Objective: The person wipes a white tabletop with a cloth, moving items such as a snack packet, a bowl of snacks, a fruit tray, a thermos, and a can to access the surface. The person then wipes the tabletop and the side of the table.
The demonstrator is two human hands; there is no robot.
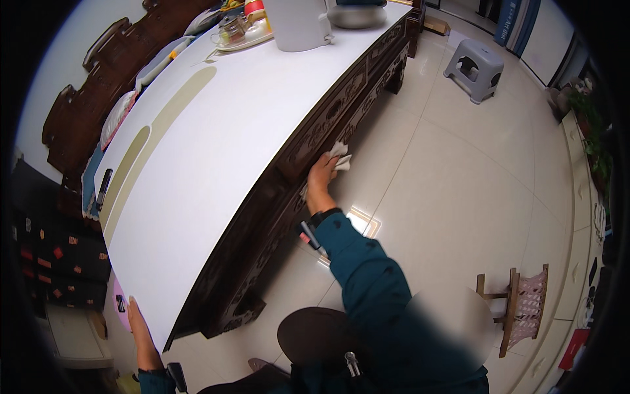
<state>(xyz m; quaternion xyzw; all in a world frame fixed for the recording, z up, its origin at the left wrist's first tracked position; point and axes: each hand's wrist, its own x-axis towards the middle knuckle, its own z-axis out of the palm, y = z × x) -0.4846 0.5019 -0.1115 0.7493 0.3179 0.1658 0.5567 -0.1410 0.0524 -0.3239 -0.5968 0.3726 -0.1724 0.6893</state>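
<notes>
A white cloth [339, 156] is gripped in my right hand [322, 178], which is at the carved side of a dark wooden table [315, 133]. Some more of the cloth seems to show behind my wrist, by the lower carved rail. My left hand [139, 322] is at the near left edge of the white tabletop cover [221, 147]; its fingers are beside a round pink object [121, 305] with a dark patch, and I cannot tell whether it holds it. A black object [104, 189] lies on the tabletop's far left edge.
A grey bin-like container [300, 29], a metal bowl [357, 17] and a tray [246, 43] with glassware stand at the table's far end. On the tiled floor are a grey plastic stool [475, 69] and a small wooden folding stool [514, 310]. Drawers [566, 276] line the right.
</notes>
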